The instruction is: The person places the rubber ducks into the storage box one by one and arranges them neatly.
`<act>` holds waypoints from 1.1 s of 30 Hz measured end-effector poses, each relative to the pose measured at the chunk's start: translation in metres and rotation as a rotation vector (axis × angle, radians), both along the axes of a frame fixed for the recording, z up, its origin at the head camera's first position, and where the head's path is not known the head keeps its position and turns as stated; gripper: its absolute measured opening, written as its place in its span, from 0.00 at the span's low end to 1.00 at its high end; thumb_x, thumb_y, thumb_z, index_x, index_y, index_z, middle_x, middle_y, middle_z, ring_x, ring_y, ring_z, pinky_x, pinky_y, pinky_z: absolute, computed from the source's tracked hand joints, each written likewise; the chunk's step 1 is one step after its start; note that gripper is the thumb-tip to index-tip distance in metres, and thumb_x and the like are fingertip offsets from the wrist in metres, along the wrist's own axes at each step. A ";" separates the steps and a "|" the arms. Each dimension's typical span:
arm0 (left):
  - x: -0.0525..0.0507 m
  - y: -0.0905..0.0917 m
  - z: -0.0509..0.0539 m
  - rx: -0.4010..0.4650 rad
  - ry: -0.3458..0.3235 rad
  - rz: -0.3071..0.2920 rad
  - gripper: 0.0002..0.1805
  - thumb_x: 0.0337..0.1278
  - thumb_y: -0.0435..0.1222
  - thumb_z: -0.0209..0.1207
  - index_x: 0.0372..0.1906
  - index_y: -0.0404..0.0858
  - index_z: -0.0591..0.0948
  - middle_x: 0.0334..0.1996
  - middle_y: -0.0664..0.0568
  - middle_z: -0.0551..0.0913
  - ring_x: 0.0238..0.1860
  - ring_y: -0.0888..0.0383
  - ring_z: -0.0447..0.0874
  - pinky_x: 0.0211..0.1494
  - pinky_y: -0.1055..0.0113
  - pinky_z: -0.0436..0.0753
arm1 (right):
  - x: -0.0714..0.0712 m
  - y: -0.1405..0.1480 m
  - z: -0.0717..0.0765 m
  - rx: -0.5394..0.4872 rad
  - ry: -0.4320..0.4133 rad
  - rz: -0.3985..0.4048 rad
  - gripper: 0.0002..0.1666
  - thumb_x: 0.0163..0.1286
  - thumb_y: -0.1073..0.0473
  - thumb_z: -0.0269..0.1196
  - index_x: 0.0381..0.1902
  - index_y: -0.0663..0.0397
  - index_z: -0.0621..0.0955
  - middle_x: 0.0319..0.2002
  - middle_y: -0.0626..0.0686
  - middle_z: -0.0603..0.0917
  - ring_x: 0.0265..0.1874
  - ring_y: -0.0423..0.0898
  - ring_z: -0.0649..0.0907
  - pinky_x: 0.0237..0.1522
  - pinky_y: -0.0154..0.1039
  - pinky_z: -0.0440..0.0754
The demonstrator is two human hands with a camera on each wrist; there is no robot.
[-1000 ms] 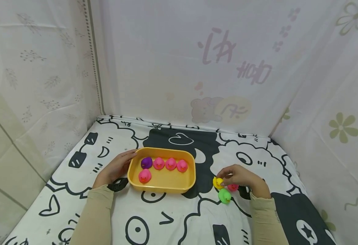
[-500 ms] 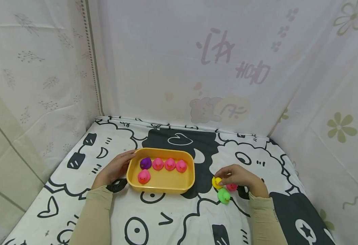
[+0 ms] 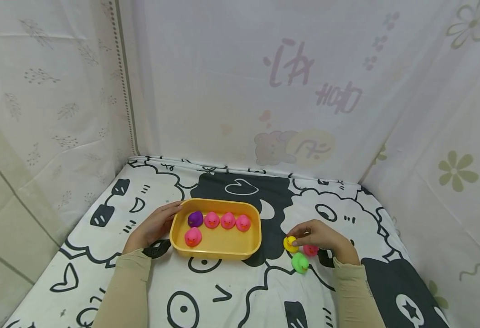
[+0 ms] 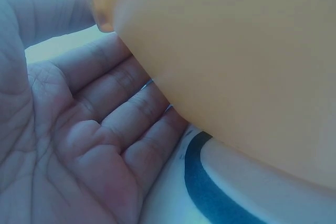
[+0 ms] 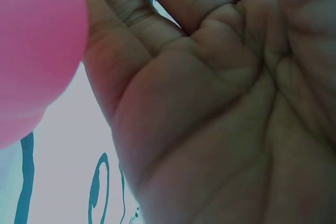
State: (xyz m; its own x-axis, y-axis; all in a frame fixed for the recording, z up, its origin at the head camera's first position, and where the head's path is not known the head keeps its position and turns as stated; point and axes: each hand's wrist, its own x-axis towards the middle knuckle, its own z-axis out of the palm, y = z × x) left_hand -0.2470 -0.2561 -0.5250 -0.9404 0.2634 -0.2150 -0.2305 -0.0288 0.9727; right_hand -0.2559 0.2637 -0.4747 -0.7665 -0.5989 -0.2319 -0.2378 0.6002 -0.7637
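Observation:
At the left end of the yellow tray (image 3: 219, 254), my left hand (image 3: 154, 227) rests against the outer wall. Its fingers (image 4: 131, 85) lie fairly straight along that wall, with the thumb by the rim. My right hand (image 3: 321, 237) pinches a yellow rubber duck (image 3: 289, 244) low over the cloth, right of the tray. Beside that hand sits a pink rubber duck (image 3: 311, 250), partly covered by it and large in the right wrist view. A green rubber duck (image 3: 300, 263) lies just in front of the yellow one.
Inside the tray, a purple duck (image 3: 195, 219) and several pink ducks (image 3: 211, 220) form a back row. One more pink duck (image 3: 193, 237) sits at front left. A black-and-white cartoon cloth (image 3: 223, 310) covers the surface, with pale printed curtains (image 3: 207, 91) around it.
The yellow duck has shifted very slightly left in my right fingers. My left hand stays at the tray, and the other ducks keep their places.

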 end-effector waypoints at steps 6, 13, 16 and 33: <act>0.000 0.000 0.000 -0.008 0.004 0.003 0.38 0.71 0.54 0.55 0.75 0.35 0.65 0.72 0.41 0.68 0.68 0.49 0.71 0.66 0.65 0.75 | 0.000 -0.001 -0.001 -0.012 -0.009 -0.020 0.14 0.67 0.56 0.70 0.50 0.50 0.88 0.46 0.50 0.88 0.43 0.49 0.85 0.46 0.35 0.85; 0.002 0.001 0.002 -0.013 -0.002 0.002 0.38 0.71 0.54 0.55 0.76 0.36 0.64 0.73 0.40 0.67 0.71 0.45 0.68 0.68 0.61 0.72 | -0.001 0.000 -0.002 -0.047 0.003 -0.013 0.13 0.68 0.57 0.69 0.50 0.50 0.88 0.46 0.51 0.88 0.43 0.49 0.85 0.46 0.36 0.86; 0.002 0.001 0.003 -0.013 -0.004 0.003 0.38 0.71 0.54 0.55 0.76 0.36 0.64 0.73 0.40 0.67 0.71 0.45 0.67 0.68 0.61 0.72 | -0.002 -0.001 -0.003 -0.064 0.008 -0.016 0.14 0.67 0.55 0.70 0.50 0.48 0.88 0.46 0.50 0.88 0.43 0.49 0.86 0.47 0.36 0.86; 0.002 0.004 0.002 -0.002 0.005 0.008 0.37 0.72 0.52 0.54 0.76 0.35 0.64 0.73 0.40 0.65 0.74 0.43 0.62 0.72 0.56 0.65 | -0.002 -0.011 0.002 -0.106 0.072 -0.024 0.16 0.66 0.52 0.71 0.51 0.47 0.87 0.49 0.50 0.87 0.47 0.49 0.85 0.50 0.40 0.86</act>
State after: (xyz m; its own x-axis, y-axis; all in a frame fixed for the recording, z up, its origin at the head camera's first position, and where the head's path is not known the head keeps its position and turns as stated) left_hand -0.2446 -0.2523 -0.5226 -0.9435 0.2554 -0.2113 -0.2258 -0.0288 0.9737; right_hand -0.2583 0.2528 -0.4724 -0.7930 -0.5987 -0.1125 -0.2809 0.5232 -0.8046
